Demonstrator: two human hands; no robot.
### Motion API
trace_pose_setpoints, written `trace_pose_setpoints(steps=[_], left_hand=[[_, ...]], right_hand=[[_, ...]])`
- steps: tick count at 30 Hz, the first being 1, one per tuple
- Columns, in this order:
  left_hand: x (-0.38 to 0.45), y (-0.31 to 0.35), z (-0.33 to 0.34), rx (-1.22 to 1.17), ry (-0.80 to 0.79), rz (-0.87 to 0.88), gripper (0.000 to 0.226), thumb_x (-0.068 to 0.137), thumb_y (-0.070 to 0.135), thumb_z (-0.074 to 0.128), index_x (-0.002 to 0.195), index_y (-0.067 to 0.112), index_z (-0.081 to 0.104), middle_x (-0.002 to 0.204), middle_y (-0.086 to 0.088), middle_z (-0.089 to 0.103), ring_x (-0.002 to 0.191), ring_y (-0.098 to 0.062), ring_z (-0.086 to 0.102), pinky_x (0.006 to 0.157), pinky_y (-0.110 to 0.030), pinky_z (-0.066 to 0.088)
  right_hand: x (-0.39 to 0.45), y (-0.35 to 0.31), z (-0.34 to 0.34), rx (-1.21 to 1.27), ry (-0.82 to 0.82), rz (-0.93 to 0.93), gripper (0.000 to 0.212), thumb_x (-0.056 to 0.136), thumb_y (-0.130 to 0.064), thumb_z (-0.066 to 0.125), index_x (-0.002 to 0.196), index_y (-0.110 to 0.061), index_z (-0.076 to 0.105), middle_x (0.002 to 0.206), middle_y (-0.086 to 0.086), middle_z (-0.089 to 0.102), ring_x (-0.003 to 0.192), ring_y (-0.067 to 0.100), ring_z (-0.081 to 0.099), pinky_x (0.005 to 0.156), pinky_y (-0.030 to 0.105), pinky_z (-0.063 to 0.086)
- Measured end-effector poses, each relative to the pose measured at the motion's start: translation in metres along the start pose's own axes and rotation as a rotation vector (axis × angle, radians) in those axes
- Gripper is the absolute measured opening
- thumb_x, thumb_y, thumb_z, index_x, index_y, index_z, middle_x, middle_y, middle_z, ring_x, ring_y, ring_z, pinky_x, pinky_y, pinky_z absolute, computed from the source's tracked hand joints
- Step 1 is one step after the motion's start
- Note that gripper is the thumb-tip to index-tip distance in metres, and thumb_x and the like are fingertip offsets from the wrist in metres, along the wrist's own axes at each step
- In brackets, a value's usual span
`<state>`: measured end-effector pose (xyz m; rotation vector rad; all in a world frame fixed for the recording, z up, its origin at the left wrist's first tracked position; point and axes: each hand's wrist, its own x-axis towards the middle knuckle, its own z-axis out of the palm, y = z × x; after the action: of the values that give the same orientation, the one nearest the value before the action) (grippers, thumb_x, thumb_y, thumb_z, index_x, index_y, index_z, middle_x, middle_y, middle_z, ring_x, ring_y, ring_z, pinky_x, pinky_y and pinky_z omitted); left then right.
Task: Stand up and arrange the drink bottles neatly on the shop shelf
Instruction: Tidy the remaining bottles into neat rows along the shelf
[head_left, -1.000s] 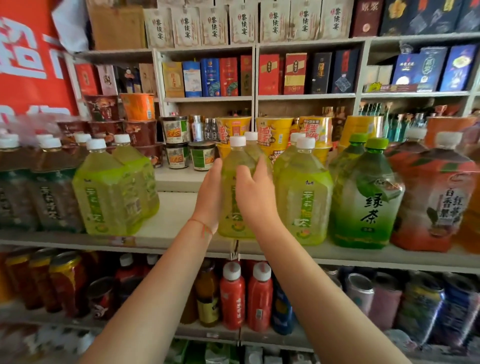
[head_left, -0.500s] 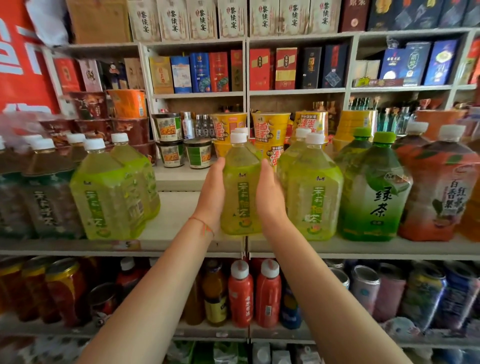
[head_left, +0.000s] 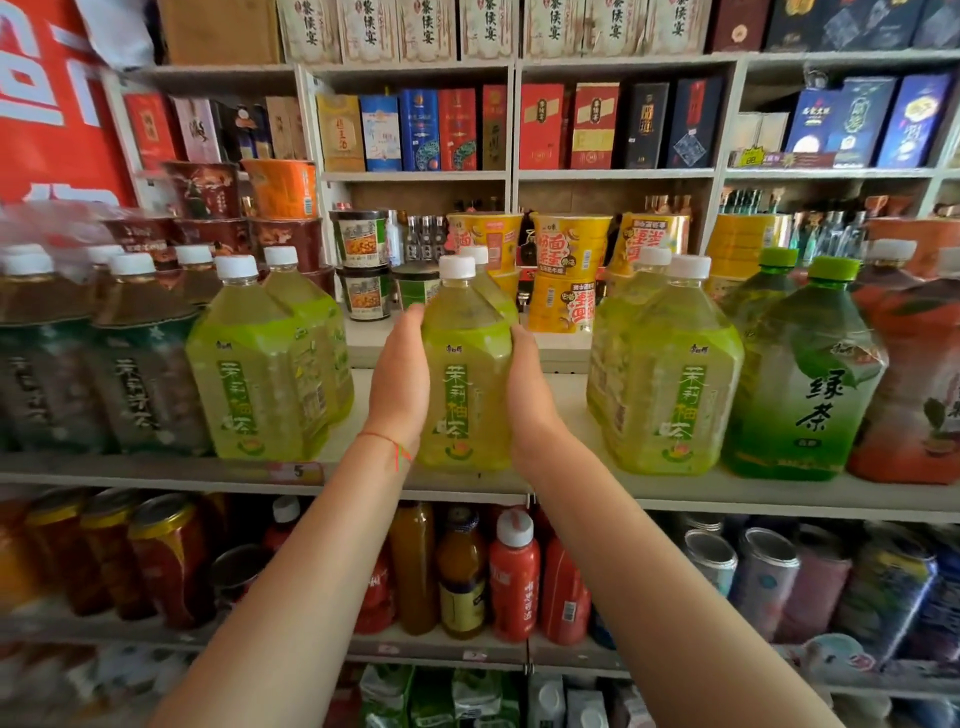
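The yellow-green tea bottle (head_left: 465, 379) stands upright at the front edge of the middle shelf (head_left: 156, 470), in the gap between two other groups of the same drink, and both hands are clasped on it: the left hand (head_left: 400, 379) flat against its left side with fingers reaching up toward the shoulder, the right hand (head_left: 527, 384) cupping its right side. Held from both flanks like that, it looks as if the person is squaring it up so its label faces outward and lines up with its neighbours. A second white-capped bottle (head_left: 485, 283) sits right behind it. Just to the left stands a pair of matching bottles (head_left: 260, 364), to the right another pair (head_left: 665, 374); all carry the same vertical green label, whose characters look like 茉莉柚茶, under a small brand mark too small to read. Further right along the shelf's front edge is a green-capped bottle (head_left: 802, 374) marked 绿茶, then a reddish fruit-tea bottle (head_left: 914, 384). Toward the left end are dark tea bottles (head_left: 130, 364), blurred. Behind the row, yellow noodle cups (head_left: 569, 249) sit on a rear ledge. A thin red string (head_left: 389, 441) circles the left wrist.
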<state>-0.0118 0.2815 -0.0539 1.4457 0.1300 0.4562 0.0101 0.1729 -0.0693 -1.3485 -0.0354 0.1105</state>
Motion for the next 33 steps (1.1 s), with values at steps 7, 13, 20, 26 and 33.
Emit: trace_pose_setpoints(steps=[7, 13, 20, 26, 33], left_hand=[[-0.003, 0.026, -0.037, 0.332, 0.061, 0.214, 0.049, 0.088, 0.058, 0.028, 0.085, 0.019, 0.056, 0.094, -0.026, 0.063, 0.089, -0.034, 0.063, 0.087, -0.048, 0.049], [-0.014, 0.037, -0.022, 0.977, 0.159, 0.880, 0.070, 0.099, 0.062, 0.039, 0.158, 0.026, 0.024, 0.112, -0.003, 0.063, 0.099, -0.013, 0.057, 0.084, -0.033, 0.049], [-0.004, 0.036, -0.049, 1.249, 0.236, 0.935, 0.054, 0.091, 0.056, 0.039, 0.122, 0.023, 0.067, 0.091, -0.011, 0.061, 0.100, -0.034, 0.059, 0.117, -0.060, 0.028], [0.002, 0.038, -0.083, 1.350, 0.237, 0.894, 0.052, 0.095, 0.053, 0.032, 0.124, 0.024, 0.064, 0.094, -0.010, 0.065, 0.105, -0.034, 0.062, 0.122, -0.061, 0.016], [-0.011, 0.030, -0.062, 1.176, 0.351, 0.929, 0.045, 0.095, 0.032, 0.035, 0.129, 0.014, 0.058, 0.162, -0.030, 0.026, 0.152, -0.047, 0.019, 0.126, -0.055, 0.009]], right_hand=[[-0.024, -0.004, 0.027, -0.018, -0.035, 0.037, 0.094, 0.062, -0.091, 0.037, 0.140, -0.042, 0.055, 0.143, -0.001, 0.059, 0.135, 0.029, 0.052, 0.117, 0.055, 0.034], [-0.021, -0.021, 0.027, -0.006, -0.065, -0.028, 0.064, 0.098, -0.070, 0.029, 0.137, -0.029, 0.058, 0.135, 0.006, 0.063, 0.124, 0.026, 0.060, 0.101, 0.048, 0.052], [-0.015, -0.010, 0.067, 0.029, -0.105, -0.087, 0.068, 0.089, -0.067, 0.036, 0.140, -0.026, 0.055, 0.130, 0.012, 0.065, 0.122, 0.028, 0.061, 0.104, 0.050, 0.050], [-0.013, -0.001, 0.094, 0.037, -0.159, -0.015, 0.052, 0.103, -0.056, 0.031, 0.121, -0.020, 0.064, 0.098, 0.009, 0.068, 0.095, 0.023, 0.065, 0.077, 0.035, 0.054], [-0.043, -0.024, 0.086, -0.097, -0.135, -0.189, 0.034, 0.108, -0.046, 0.029, 0.117, -0.031, 0.059, 0.111, -0.008, 0.065, 0.097, 0.000, 0.059, 0.087, 0.023, 0.040]])
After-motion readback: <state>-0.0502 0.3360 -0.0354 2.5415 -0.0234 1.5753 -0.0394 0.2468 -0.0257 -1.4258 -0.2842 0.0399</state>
